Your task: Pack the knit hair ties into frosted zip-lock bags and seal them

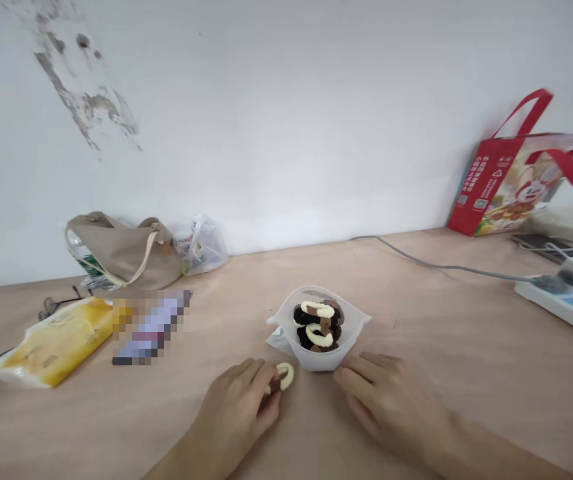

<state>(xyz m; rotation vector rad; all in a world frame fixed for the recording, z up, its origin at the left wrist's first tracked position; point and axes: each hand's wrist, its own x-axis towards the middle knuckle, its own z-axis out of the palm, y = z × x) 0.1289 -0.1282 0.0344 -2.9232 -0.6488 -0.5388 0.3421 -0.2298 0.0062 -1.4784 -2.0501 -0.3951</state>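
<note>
Between thumb and fingers of my left hand (239, 413) is a cream hair tie (287, 377) with a brown patch, held just above or on the table to the left of a bag. That frosted plastic bag (316, 362) stands with its mouth open in front of me. Inside it lie several hair ties (317, 327), in black, brown and cream. My right hand (391, 397) lies on the table at the bag's lower right side. Its fingers are loosely bent, with the fingertips at the bag's edge and nothing visible in them.
At left are a yellow packet (66, 340), glasses (50, 307), a blurred purple item (152, 330), a taupe bag (126, 250) and a thin plastic bag (207, 247). A red shopping bag (491, 180), grey cable (426, 265) and white power strip (561, 310) occupy the right.
</note>
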